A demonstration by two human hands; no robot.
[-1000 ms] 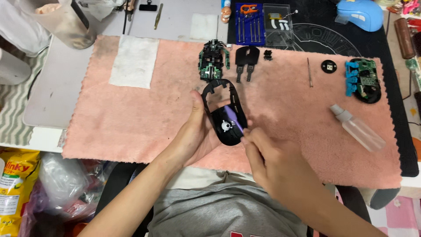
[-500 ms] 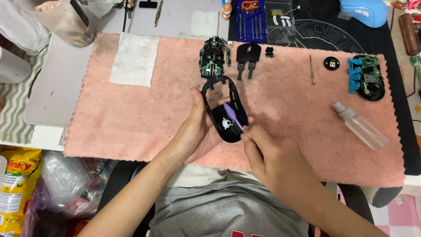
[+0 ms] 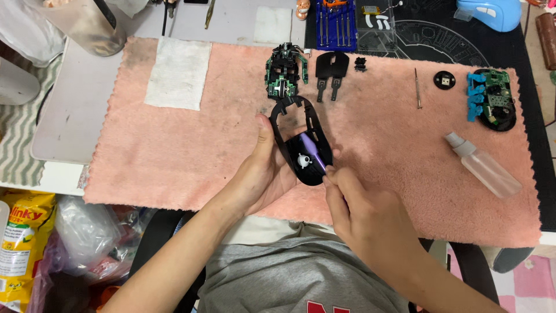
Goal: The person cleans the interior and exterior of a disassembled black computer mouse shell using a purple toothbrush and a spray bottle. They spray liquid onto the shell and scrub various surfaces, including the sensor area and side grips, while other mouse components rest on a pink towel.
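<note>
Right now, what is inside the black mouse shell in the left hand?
Inside the black mouse shell lie a purple tool tip and a small white part. The left hand covers the shell's underside.

My left hand [image 3: 263, 174] and right hand [image 3: 362, 211] are both bare; no gloves, rings, watch or bands show on either; both forearms are uncovered right down to the lower edge of the frame, so no sleeves reach them; below the hands I see my grey T-shirt [image 3: 278, 278], soft and lightly creased; a scrap of red print sits at its bottom edge, to the right of the shirt's middle, cut off by the frame.
</note>
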